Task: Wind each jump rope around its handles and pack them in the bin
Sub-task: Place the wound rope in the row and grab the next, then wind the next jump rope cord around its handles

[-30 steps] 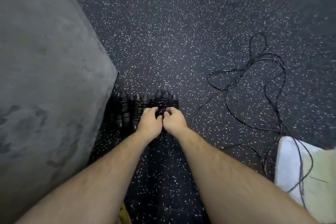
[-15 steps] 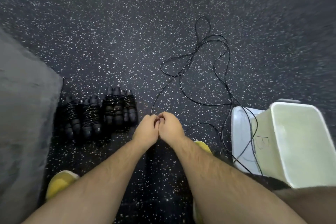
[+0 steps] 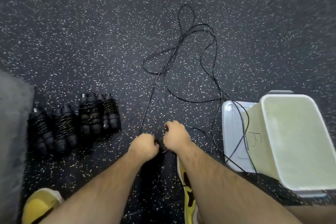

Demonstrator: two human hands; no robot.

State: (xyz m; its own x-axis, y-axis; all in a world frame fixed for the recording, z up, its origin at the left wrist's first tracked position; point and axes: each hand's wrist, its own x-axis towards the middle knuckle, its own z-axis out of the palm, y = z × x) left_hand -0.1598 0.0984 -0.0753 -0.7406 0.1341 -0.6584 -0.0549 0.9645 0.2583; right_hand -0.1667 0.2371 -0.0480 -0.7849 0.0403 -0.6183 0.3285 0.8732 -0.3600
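My left hand [image 3: 143,144] and right hand [image 3: 175,136], fists touching half a second ago, have parted, each grip curled round what I take for a handle of the loose jump rope [image 3: 181,47]. Its cord sprawls from my fists across the bin [image 3: 272,132]; winding starts now. Wound ropes [image 3: 76,122] lie opposite the bin.

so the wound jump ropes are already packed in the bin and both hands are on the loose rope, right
Not quite. The head view shows the wound jump ropes lying on the floor to the person's left, not packed in the bin, which sits to the right. The rest holds: the left hand and right hand both grip the loose rope.
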